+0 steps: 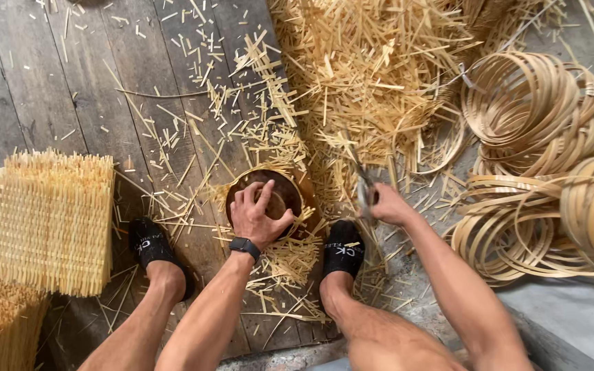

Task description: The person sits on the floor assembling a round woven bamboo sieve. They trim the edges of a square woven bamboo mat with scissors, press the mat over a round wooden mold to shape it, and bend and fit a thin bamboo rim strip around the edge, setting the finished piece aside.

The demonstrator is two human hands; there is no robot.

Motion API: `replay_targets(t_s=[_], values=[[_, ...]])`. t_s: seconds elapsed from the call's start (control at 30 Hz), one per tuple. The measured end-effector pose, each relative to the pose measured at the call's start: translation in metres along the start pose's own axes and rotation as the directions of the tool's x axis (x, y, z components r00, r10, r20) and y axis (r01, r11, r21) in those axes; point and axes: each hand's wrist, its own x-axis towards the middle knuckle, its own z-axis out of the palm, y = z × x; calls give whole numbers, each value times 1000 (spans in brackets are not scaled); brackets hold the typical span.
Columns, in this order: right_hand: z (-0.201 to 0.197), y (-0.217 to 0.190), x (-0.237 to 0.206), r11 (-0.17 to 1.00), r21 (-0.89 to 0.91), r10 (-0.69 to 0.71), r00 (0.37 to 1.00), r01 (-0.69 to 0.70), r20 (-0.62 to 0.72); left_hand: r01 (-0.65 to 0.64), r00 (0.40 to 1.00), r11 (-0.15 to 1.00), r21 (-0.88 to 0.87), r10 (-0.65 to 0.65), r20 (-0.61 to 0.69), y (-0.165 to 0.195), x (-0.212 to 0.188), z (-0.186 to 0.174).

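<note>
My left hand presses down on a round woven bamboo basket that sits on the plank floor between my feet. A black watch is on that wrist. My right hand is closed around a pair of metal shears, blades pointing up and away, just right of the basket. Cut bamboo slivers lie all around the basket.
A large heap of bamboo offcuts fills the top middle. Coils of bamboo hoops lie at the right. A stack of woven bamboo mats stands at the left. My feet in black sandals flank the basket.
</note>
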Motion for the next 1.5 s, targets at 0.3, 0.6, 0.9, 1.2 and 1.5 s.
replay_targets(t_s=[0.3,0.6,0.9,1.2,1.5], values=[[25,-23,-40,927,-282,-335,882,246,-331,-183,969,983,-24,185,165,-23,31,1],[54,-73,-19,790,-602,-311,921,113,-235,275,960,957,-89,-279,-37,-3,-6,33],[43,-48,4,655,-752,-132,968,-74,-211,213,977,974,-83,-211,38,-17,-9,35],[56,-89,-32,791,592,-102,988,153,-119,-103,974,993,-48,111,199,-32,-7,21],[48,-112,-50,970,198,152,987,-140,-46,5,985,996,87,-20,173,-14,-7,15]])
